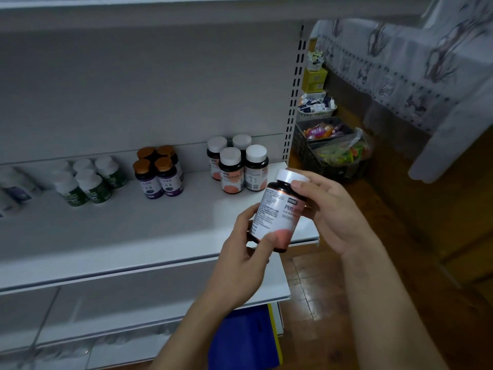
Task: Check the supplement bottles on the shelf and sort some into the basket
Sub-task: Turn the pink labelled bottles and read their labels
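Note:
I hold a dark supplement bottle point(277, 212) with a white cap and a pink-and-white label, tilted, in front of the white shelf point(133, 231). My left hand point(245, 265) grips its lower end, thumb on the pink part of the label. My right hand point(328, 209) grips the capped upper end. On the shelf behind stand several matching white-capped bottles point(237, 166), several orange-capped bottles with purple labels point(160, 174), and several white-capped bottles with green labels point(88, 182). No basket for sorting is clearly in view.
More blurred bottles point(13, 190) stand at the shelf's far left. Right of the shelf upright point(293, 94) dark crates point(328, 153) hold colourful packets, with a yellow box point(314, 80) above. A patterned cloth point(426, 76) hangs at the right. A blue item point(245, 337) sits below the lower shelf.

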Demonstrator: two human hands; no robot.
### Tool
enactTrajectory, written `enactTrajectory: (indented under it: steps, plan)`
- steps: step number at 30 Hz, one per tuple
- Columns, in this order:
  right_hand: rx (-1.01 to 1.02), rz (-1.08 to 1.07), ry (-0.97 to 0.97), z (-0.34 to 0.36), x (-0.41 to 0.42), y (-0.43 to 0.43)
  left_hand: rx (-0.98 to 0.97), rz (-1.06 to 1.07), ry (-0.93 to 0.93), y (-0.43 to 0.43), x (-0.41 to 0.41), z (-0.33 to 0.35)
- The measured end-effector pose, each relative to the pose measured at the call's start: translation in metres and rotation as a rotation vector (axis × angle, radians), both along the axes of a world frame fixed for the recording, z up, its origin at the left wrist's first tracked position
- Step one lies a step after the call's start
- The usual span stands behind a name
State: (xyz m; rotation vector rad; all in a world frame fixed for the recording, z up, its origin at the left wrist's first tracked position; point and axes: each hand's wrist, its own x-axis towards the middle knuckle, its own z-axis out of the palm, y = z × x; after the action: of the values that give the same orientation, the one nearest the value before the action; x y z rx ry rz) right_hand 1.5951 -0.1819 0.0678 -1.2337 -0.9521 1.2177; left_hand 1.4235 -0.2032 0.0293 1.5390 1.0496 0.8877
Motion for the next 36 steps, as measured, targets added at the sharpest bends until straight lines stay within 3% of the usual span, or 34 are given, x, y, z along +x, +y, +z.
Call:
enactTrajectory:
  steps: [4,7,14,17,23,25,28,32,36]
  plan:
    - [-0.05,-0.082,-0.015,-0.003,-0.001,0.003,-0.064,-0.029,-0.019,0.005,0.0,0.001]
    - [-0.051,-0.119,-0.065,-0.001,-0.006,0.007,-0.034,-0.049,0.072,0.007,-0.002,0.007]
    - [-0.012,-0.146,-0.294,0.006,-0.024,0.014,0.038,0.048,0.21,0.017,0.0,0.004]
    - [0.006,-0.07,-0.376,0.008,-0.023,0.013,0.06,0.081,0.23,0.021,-0.002,0.004]
    - [0.268,0.236,-0.669,0.024,-0.02,-0.004,0.145,0.18,0.071,0.024,-0.003,0.006]
    - [0.299,0.182,-0.555,0.024,-0.02,-0.004,0.13,0.155,0.031,0.023,-0.003,0.009]
    - [0.198,-0.063,-0.344,0.022,-0.02,0.007,0.109,0.066,0.028,0.021,-0.002,0.014]
    - [0.041,-0.141,-0.333,0.019,-0.017,0.018,0.036,-0.001,0.01,0.025,-0.002,0.015]
    - [0.019,-0.136,-0.305,0.025,-0.016,0.019,-0.048,-0.038,-0.039,0.033,-0.003,0.012]
